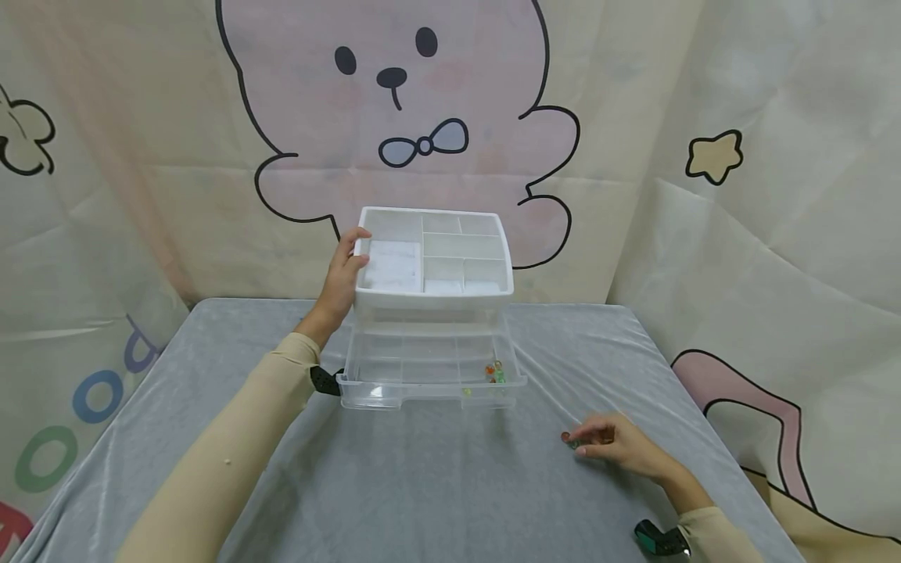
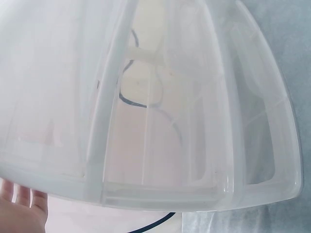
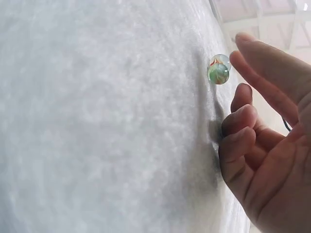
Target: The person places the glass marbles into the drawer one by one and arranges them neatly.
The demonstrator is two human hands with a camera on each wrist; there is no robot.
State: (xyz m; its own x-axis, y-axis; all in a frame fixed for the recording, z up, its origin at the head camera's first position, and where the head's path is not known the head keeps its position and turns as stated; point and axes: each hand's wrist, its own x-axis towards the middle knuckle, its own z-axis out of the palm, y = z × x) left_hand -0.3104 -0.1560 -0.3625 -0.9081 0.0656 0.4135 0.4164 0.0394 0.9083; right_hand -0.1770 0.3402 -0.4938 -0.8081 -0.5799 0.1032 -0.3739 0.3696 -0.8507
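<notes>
Held the right hand (image 1: 615, 446) low at the grey tablecloth (image 1: 422, 485), thumb and index finger parted, other fingers loosely bent, gripping nothing. Saw two glass marbles (image 3: 218, 75) on the cloth right at the fingertips, close together; could not tell whether actually touched by the index finger. Noted green swirls in one and red in the other. With the left hand (image 1: 341, 281), gripped the white plastic organizer (image 1: 435, 300) at the left of its upper rim, thumb over the edge. Found a top tray (image 1: 394, 266) divided into compartments and, below, a clear drawer (image 1: 373, 360) standing open toward the front, with more marbles (image 1: 500, 377) in its right-hand section, well apart from the right hand. Beyond the table, saw a curtain (image 1: 619, 62) with a printed bear (image 1: 457, 55) and, farther right, a yellow star (image 1: 714, 159).
</notes>
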